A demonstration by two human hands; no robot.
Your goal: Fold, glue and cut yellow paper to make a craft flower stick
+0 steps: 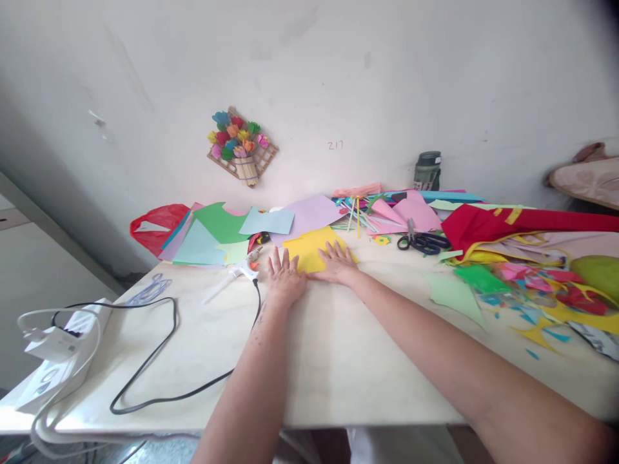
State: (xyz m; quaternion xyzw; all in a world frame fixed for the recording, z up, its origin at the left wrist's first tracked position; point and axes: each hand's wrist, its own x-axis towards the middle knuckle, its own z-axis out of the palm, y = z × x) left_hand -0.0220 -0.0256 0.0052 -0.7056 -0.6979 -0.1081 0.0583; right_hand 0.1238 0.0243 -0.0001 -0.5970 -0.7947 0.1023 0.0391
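Observation:
A sheet of yellow paper (309, 250) lies on the table in front of me. My right hand (337, 263) rests flat on its right part with the fingers spread. At the sheet's lower left corner is my left hand (285, 276), palm down and fingers stretched apart. Just left of that hand lies a white glue gun (242, 270), its black cord running across the table. Behind the yellow sheet is a lilac sheet (312, 216), and a light blue piece of paper (267, 222) lies to its left.
Scissors (420, 242) lie right of the yellow sheet. Paper scraps (532, 303) and red cloth (522, 222) cover the right side. A power strip (72, 348) stands at left. A bottle (427, 171) stands by the wall, where a paper flower decoration (242, 145) hangs.

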